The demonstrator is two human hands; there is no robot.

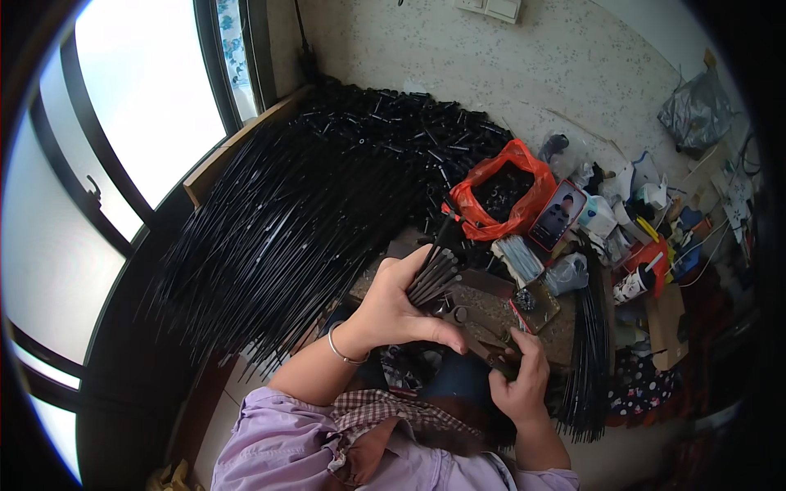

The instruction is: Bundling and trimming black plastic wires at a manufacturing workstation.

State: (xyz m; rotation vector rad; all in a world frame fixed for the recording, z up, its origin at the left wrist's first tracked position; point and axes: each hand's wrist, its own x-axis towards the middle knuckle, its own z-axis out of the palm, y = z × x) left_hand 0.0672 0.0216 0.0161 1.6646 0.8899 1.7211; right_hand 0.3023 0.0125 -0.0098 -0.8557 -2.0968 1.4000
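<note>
My left hand [401,307] is wrapped round a bundle of short dark rods [434,278], with its thumb stretched out to the right. The rods' blunt grey ends fan out over the worktable. Lower and to the right, my right hand [522,376] is curled closed round a dark, narrow thing whose kind I cannot make out. Just above its fingers shows a thin red and white piece [516,315]. Between the two hands a small metal ring or tube end [460,314] shows on the low worktable [491,299].
A huge heap of long black rods [278,221] fills the left, below a window. Behind the table sits a red plastic bag [532,204] of small black pieces, beside a propped phone [557,214]. More black rods [585,352] hang at right, near a patterned cup [630,286].
</note>
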